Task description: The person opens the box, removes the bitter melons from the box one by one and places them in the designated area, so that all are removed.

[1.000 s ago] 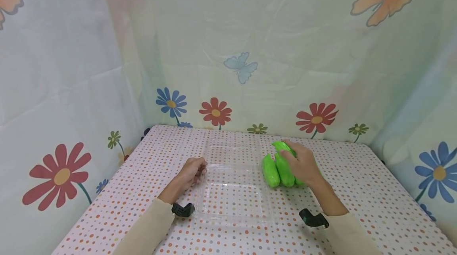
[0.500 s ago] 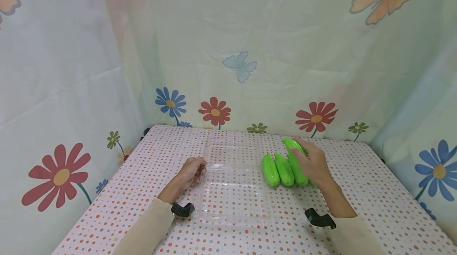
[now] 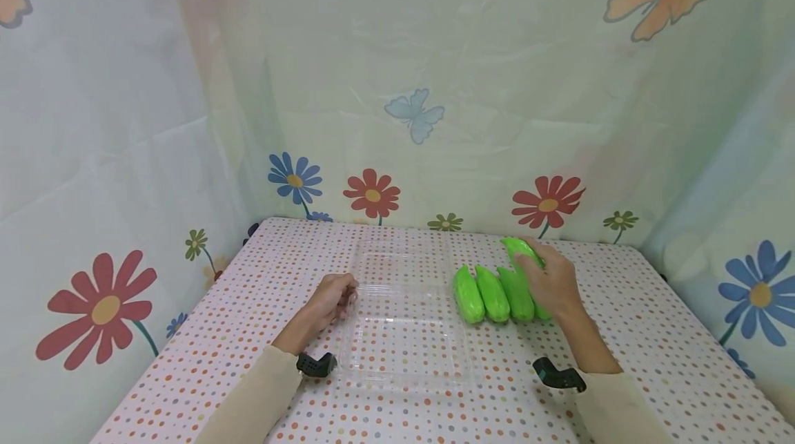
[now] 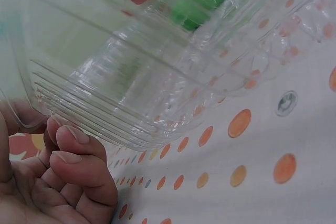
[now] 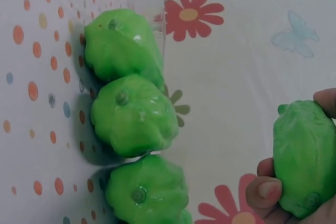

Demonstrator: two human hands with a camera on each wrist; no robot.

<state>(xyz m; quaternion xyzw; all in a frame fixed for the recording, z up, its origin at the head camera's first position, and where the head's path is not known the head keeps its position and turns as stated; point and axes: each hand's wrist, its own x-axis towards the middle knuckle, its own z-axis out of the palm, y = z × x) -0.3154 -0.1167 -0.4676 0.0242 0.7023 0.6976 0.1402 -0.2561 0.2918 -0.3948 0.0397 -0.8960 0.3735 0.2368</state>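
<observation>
My left hand (image 3: 333, 297) pinches the left edge of a clear plastic hinged container (image 3: 406, 347), which lies open on the table. In the left wrist view its thumb and fingers (image 4: 79, 166) are at the ribbed plastic edge. My right hand (image 3: 551, 282) grips a green gourd (image 5: 304, 156) above the table; the palm hides part of it. Beside the container lie a left gourd (image 3: 468, 295), a middle gourd (image 3: 493, 295) and a right gourd (image 3: 517, 295), side by side. More green (image 3: 542, 311) shows below my right hand; I cannot tell whether it is another gourd.
The table (image 3: 248, 333) has a dotted white cover. A curtain (image 3: 373, 50) printed with flowers and butterflies hangs close behind it and at both sides. The container's raised lid half (image 3: 404, 257) lies toward the back.
My right hand has moved right with the gourd it holds, uncovering more of the row of gourds. My left hand and the container have stayed in place.
</observation>
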